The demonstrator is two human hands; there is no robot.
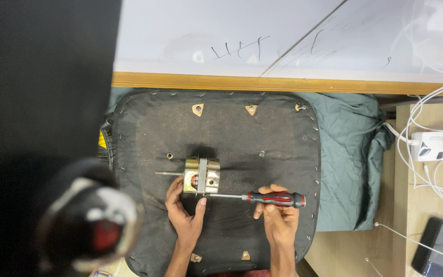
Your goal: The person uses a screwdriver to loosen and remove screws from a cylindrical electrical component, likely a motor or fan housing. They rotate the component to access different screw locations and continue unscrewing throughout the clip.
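Your right hand (pixel 279 218) grips the red-and-black screwdriver (pixel 262 197), its tip at the metal motor block (pixel 201 176) that your left hand (pixel 184 208) steadies with curled fingers. Both rest on an upturned black seat base (pixel 232 138) over green cloth (pixel 349 154); beyond lies the wooden edge (pixel 262 82), with a power strip (pixel 439 145) on the tabletop (pixel 431 120) to the right.

A crumpled grey-green cloth (pixel 352 154) lay spread on the surface and served as the landmark. Beyond its far edge ran a wooden strip (pixel 262 83), and past that a white board (pixel 221 36) marked with pen scribbles. To the cloth's right sat a white power strip (pixel 439 145) amid tangled white cables (pixel 426 179); nearer, a dark grey box (pixel 439 246). Far left of the cloth loomed a blurred, rounded black and white object (pixel 91 220), possibly a knob.
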